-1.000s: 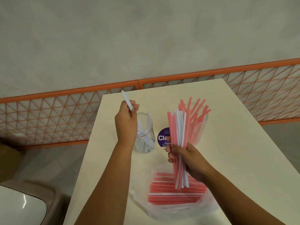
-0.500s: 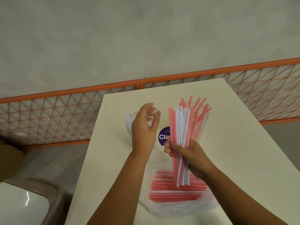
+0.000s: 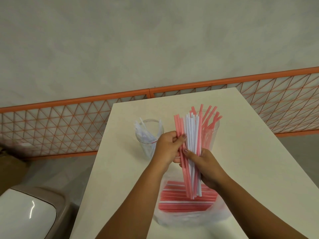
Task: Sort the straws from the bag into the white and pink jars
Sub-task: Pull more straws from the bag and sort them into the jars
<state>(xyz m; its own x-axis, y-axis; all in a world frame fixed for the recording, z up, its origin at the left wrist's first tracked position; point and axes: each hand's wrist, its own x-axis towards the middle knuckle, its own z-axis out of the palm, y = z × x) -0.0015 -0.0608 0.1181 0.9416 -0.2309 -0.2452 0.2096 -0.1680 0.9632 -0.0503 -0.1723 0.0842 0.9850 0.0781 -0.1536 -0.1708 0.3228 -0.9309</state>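
Note:
My right hand (image 3: 208, 169) grips an upright bundle of pink and white straws (image 3: 189, 135) over the table. My left hand (image 3: 168, 149) is at the bundle's left side, its fingers pinching the pink straws there. Behind my left hand stands a clear jar (image 3: 146, 135) holding white straws. A second clear jar (image 3: 211, 133) with pink straws stands behind the bundle, partly hidden. A clear plastic bag (image 3: 189, 216) with more pink and white straws lies flat near the front of the table.
The white table (image 3: 259, 169) ends at a left edge close to the white-straw jar. An orange mesh fence (image 3: 69, 125) runs behind it. A white and brown bin (image 3: 25, 213) sits on the floor at lower left.
My left hand dropped a white straw into the left jar, then swung right to the bundle and took hold of pink straws. My right hand kept the bundle upright.

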